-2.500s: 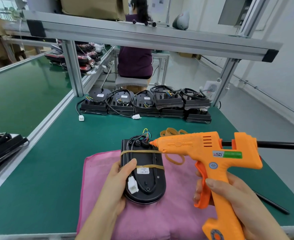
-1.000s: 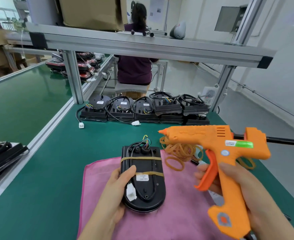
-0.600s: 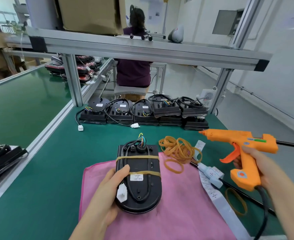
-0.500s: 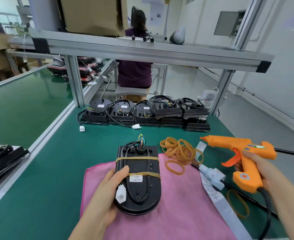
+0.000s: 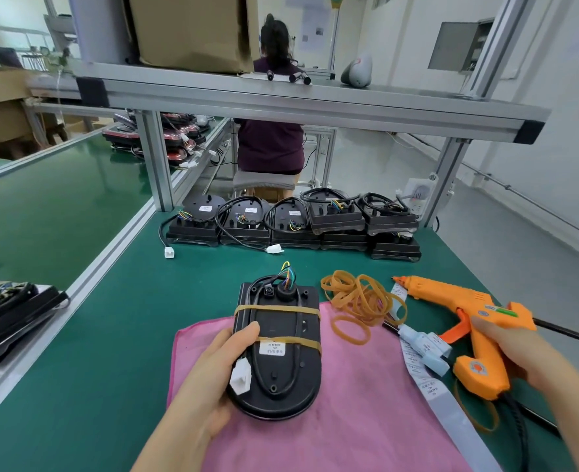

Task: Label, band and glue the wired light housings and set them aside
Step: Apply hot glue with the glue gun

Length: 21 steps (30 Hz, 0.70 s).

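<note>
- Cloth [image 5: 366, 403] lies on the bench [image 5: 111, 335] at the near edge, centre.
- Housing [image 5: 281, 327] sits on the cloth's far-left part, wire end overhanging onto the bench; left hand [image 5: 213, 373] grips its left side.
- Rubber bands [image 5: 359, 301] are piled just right of the housing, straddling the cloth's far edge.
- Label strip [image 5: 451, 407] runs along the cloth's right edge.
- Glue gun [image 5: 465, 304] is right of the bands, nozzle pointing left, handle in the right hand [image 5: 516, 352].
- Row of housings [image 5: 294, 223] lines the bench's far edge, the right ones stacked.
- Shelf [image 5: 281, 100] spans overhead, a box [image 5: 192, 32] on it.
- Seated person [image 5: 271, 141] is behind the row, back turned.
</note>
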Tool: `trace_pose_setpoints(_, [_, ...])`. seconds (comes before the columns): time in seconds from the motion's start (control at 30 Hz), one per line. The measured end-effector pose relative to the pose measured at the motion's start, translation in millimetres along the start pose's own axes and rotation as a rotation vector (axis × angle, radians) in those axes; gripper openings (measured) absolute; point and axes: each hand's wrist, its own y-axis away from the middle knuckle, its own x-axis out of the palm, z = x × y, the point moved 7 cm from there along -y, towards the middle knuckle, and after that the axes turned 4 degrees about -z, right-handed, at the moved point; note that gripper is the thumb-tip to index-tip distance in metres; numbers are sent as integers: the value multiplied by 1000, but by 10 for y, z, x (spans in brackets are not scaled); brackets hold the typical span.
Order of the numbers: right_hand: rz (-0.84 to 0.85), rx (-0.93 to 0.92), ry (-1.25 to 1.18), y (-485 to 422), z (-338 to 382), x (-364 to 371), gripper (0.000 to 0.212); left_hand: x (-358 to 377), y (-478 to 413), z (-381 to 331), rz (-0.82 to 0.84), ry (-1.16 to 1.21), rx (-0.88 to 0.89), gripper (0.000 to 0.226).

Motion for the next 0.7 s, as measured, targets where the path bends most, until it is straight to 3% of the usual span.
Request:
trace_pose_setpoints(0.17, [-2,-126,358,53,112,48,64,22,-3,-37,41,-28,-27,55])
trace_pose_setpoints(0.3, [7,-103,548,41,119,50,60,39,-5,-84,79,-43,-27,55])
trace_pose_setpoints(0.4, [-120,-203,843,91,301,-53,56,40,-4,-109,134,-74,-31,47])
trace_pose_setpoints(0.5, [-211,-474,693,343,747,-30,45,14,-19,-193,208,-103,-33,40])
trace_pose_setpoints(0.53, [-135,-569,545,505,930,80,39,28,-53,-206,227,-156,-49,30])
trace_pose_setpoints(0.6, [170,-662,231,869,1287,468,30,-25,-11,-195,288,-209,-87,11])
trace_pose_setpoints(0.7, [713,-600,134,1354,1620,1154,34,19,-52,-265,349,-437,-130,12])
